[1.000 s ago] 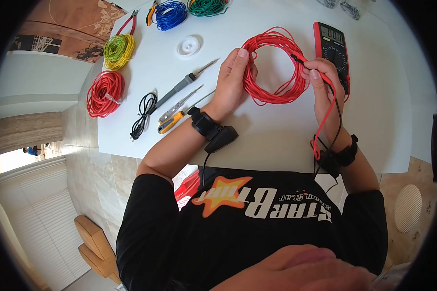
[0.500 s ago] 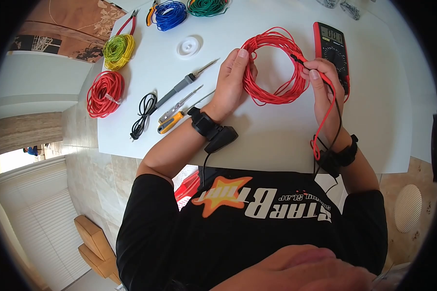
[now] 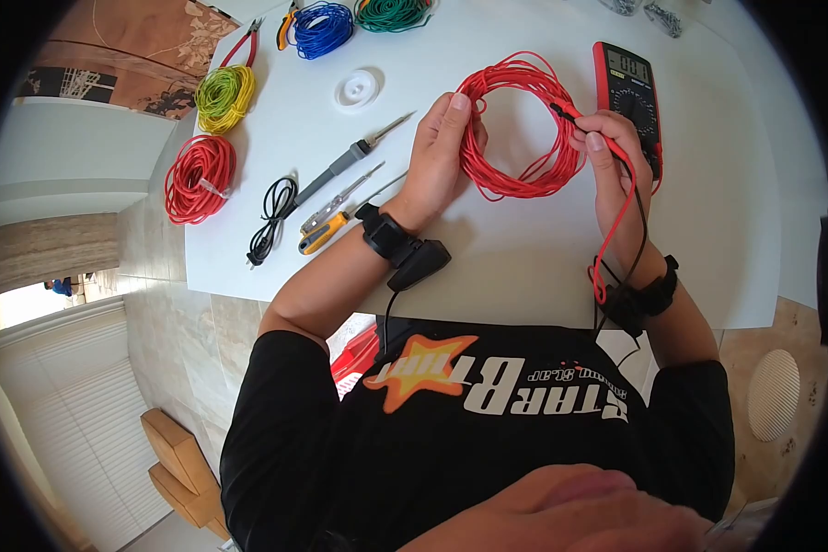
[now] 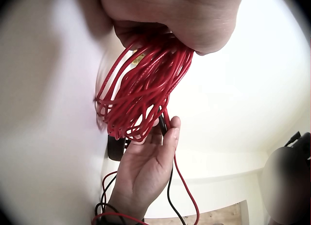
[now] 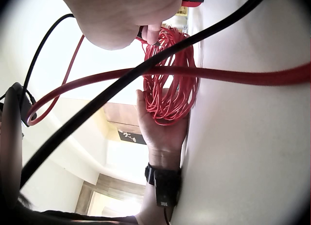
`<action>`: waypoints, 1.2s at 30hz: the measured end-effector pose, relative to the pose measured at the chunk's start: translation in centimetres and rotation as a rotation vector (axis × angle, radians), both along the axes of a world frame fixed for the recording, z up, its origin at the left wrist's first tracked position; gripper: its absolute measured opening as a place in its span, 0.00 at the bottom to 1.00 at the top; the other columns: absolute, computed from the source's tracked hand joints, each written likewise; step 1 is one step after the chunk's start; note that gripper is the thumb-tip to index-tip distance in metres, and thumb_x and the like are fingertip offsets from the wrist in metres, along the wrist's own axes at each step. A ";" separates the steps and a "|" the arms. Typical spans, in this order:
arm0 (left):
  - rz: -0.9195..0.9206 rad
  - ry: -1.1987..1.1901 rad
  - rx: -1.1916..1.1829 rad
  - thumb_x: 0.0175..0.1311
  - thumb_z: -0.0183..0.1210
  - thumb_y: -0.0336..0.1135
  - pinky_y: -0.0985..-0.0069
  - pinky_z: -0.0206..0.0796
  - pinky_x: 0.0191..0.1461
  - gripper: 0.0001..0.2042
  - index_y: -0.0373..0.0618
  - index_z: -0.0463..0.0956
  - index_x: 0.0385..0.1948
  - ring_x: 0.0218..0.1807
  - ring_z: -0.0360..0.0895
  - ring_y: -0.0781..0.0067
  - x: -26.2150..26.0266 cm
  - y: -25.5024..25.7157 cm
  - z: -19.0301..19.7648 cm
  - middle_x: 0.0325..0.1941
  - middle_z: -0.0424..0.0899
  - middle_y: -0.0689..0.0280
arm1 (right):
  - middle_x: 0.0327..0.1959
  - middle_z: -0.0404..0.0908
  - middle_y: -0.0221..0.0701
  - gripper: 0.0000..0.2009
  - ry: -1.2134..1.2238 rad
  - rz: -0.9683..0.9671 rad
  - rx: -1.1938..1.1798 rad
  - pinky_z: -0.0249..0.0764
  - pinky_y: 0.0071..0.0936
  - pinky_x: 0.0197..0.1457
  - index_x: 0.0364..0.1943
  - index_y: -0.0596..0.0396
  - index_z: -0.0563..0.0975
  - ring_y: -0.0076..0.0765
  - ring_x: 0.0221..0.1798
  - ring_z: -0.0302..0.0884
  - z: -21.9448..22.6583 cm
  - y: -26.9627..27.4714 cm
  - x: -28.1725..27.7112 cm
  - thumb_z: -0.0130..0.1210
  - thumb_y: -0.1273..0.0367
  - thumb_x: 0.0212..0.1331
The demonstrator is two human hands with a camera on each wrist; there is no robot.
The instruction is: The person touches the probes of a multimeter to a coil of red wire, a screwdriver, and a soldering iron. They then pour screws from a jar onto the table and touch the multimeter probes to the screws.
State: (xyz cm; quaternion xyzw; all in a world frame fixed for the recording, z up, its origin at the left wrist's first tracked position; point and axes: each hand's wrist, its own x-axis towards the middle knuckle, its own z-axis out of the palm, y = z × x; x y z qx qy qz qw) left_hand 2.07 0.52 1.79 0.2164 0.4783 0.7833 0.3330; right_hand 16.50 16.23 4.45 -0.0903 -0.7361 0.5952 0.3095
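Note:
The left hand (image 3: 440, 152) grips the left side of a coil of red wire (image 3: 524, 189), thumb on top. At the coil's right side, the right hand (image 3: 616, 152) pinches a red and a black test probe (image 3: 569, 111), their tips at the wire. Red and black leads (image 3: 609, 239) run down from that hand past the wrist. Just behind the right hand lies a multimeter (image 3: 630, 92) with its display lit. In the left wrist view the coil (image 4: 150, 84) hangs between both hands.
Left of the hands lie a soldering iron (image 3: 343, 161), a tester screwdriver (image 3: 331, 204), a yellow-handled screwdriver (image 3: 320, 235) and a white spool (image 3: 357, 89). Farther off are red (image 3: 201, 175), yellow-green (image 3: 224, 97), blue (image 3: 324, 29) and green (image 3: 388, 11) wire coils, and red-handled pliers (image 3: 245, 42).
The multimeter's displayed reading has changed slightly. Both hands, the coil and the probes hold the same positions.

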 end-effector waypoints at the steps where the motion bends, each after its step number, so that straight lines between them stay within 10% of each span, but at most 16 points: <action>1: 0.002 0.004 -0.005 0.75 0.44 0.49 0.83 0.58 0.28 0.18 0.41 0.70 0.38 0.25 0.64 0.83 -0.1 0.0 -0.1 0.24 0.70 0.71 | 0.49 0.69 0.34 0.10 0.004 0.001 0.000 0.72 0.27 0.58 0.48 0.63 0.73 0.32 0.49 0.76 -0.2 0.0 -0.1 0.45 0.70 0.71; 21: 0.004 0.011 -0.017 0.75 0.44 0.50 0.83 0.58 0.27 0.19 0.41 0.71 0.39 0.25 0.64 0.84 0.0 0.0 -0.1 0.23 0.70 0.71 | 0.49 0.68 0.35 0.10 0.029 0.009 -0.010 0.74 0.30 0.58 0.47 0.64 0.73 0.33 0.51 0.76 0.5 -0.2 0.3 0.45 0.71 0.71; 29: 0.000 0.011 0.003 0.76 0.43 0.50 0.83 0.56 0.28 0.19 0.41 0.71 0.39 0.25 0.64 0.84 0.0 0.1 -0.2 0.23 0.70 0.71 | 0.50 0.69 0.37 0.10 -0.033 0.468 -0.130 0.74 0.30 0.58 0.46 0.64 0.74 0.33 0.50 0.76 0.5 -0.2 0.7 0.45 0.70 0.70; 36: -0.003 0.033 -0.003 0.75 0.43 0.50 0.83 0.57 0.30 0.19 0.41 0.71 0.39 0.26 0.64 0.84 0.1 0.1 -0.1 0.24 0.70 0.71 | 0.51 0.70 0.38 0.12 -0.061 0.456 -0.129 0.73 0.29 0.58 0.48 0.64 0.74 0.32 0.50 0.75 0.7 -0.6 0.6 0.45 0.70 0.70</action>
